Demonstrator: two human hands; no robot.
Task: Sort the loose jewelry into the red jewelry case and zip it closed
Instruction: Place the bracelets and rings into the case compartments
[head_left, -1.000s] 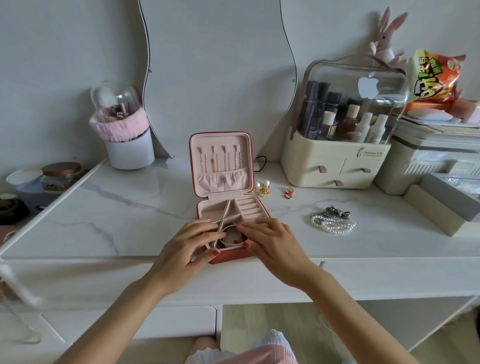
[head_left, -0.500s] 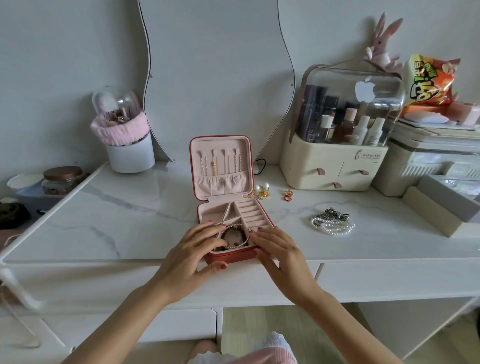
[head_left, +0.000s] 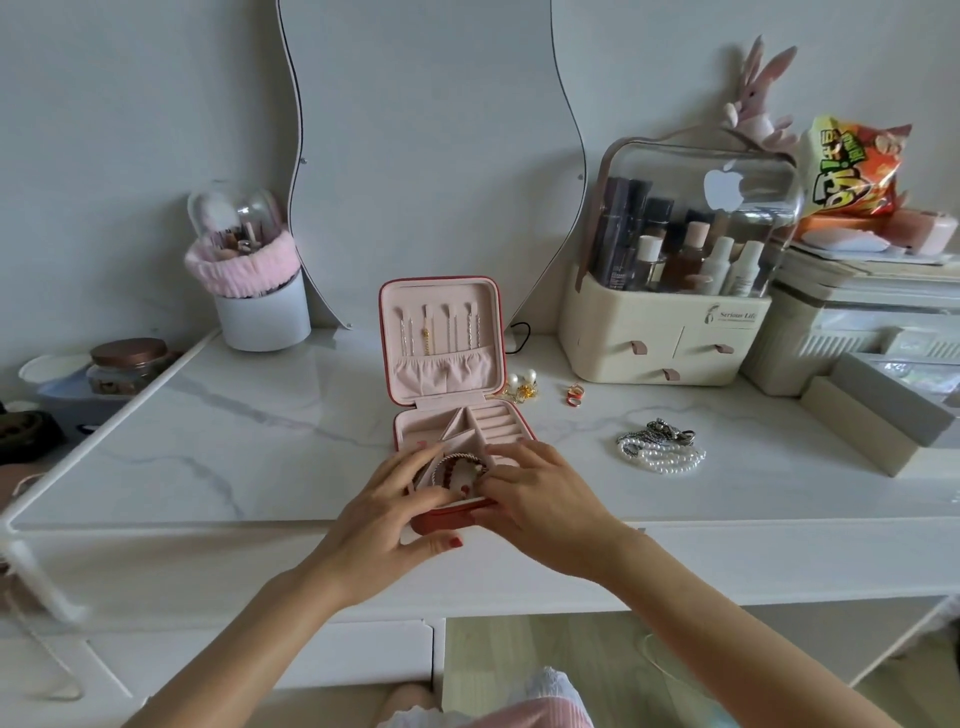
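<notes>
The red jewelry case (head_left: 511, 418) stands open near the desk's front edge, with its pink lid upright and several necklaces hung inside. A dark beaded bracelet (head_left: 457, 470) lies in the front compartment. My left hand (head_left: 387, 512) reaches over the compartment's left side, fingers on the bracelet and thumb by the case's front wall. From the right, my right hand (head_left: 540, 499) presses its fingertips onto the bracelet. Loose on the desk are pearl earrings (head_left: 521, 384), rings (head_left: 574, 396) and a pearl and silver chain pile (head_left: 661, 446).
A cream cosmetics organizer (head_left: 660, 338) stands at the back right, with boxes (head_left: 878, 415) beside it. A white brush holder (head_left: 262, 317) is at the back left and a wavy mirror (head_left: 436, 156) leans behind the case. The desk edge (head_left: 208, 525) runs just under my hands.
Both hands have closed in over the front compartment, covering more of the bracelet. The case and the loose jewelry have stayed in place.
</notes>
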